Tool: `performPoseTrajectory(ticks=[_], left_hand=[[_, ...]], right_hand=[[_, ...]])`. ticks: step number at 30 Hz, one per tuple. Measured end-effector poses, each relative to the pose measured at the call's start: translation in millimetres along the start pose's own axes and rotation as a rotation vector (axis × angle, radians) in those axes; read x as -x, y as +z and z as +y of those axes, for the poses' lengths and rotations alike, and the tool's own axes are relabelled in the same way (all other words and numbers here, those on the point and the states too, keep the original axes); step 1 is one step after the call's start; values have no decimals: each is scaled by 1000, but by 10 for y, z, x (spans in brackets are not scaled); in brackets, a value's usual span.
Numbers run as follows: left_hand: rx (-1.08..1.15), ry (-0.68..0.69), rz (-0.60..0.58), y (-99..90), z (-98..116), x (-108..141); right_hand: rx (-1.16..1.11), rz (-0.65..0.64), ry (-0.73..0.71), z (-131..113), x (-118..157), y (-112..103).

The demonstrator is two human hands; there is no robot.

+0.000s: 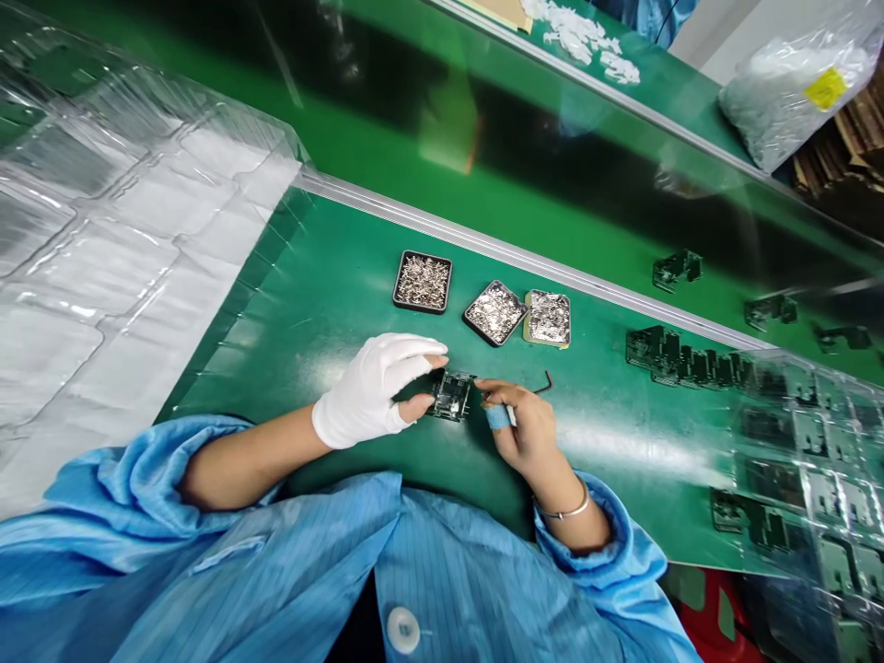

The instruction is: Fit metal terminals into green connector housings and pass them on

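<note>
A small green circuit board assembly (452,396) lies on the green worktop in front of me. My left hand (373,387), in a white glove with bare thumb and index tips, has those two fingers closed at the board's left side. From the right, my right hand (525,424) reaches in with its index fingertip at the board's upper right edge. Its thumb is apart from the index, and blue tape (496,416) wraps one finger. Just beyond this hand lies a small red-ended hex key (545,381).
Beyond the board stand a black tray of small screws (395,299), another dark tray of shiny metal parts (471,323) and a yellowish one (529,337). Clear plastic trays (103,249) cover the left. Several board assemblies (680,359) and more blister trays (808,433) sit right. A raised ledge (483,243) runs behind.
</note>
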State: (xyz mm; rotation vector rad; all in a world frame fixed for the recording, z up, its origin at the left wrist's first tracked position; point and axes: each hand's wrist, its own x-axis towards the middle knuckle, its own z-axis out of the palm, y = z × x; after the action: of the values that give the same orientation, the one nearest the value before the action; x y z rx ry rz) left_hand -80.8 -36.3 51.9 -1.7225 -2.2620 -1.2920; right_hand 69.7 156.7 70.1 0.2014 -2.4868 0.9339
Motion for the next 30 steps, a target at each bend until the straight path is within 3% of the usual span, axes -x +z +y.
performPoseTrajectory(ticks=[8,12,17,23,30], left_hand=[[155,-288,-269,95,96,-13],[171,-309,-261,111,116,-66],[148,-300,-269,124,109,-76],[154,-283,-262,156,103,-48],[169,-286,-196,206,141,-20]], right_hand=[[-10,-7,53,-6,3,12],[-2,25,3,-3,13,9],[26,-60,-86,2,-18,60],[56,-165,-49,-85,-87,168],[43,68,168,-90,-95,37]])
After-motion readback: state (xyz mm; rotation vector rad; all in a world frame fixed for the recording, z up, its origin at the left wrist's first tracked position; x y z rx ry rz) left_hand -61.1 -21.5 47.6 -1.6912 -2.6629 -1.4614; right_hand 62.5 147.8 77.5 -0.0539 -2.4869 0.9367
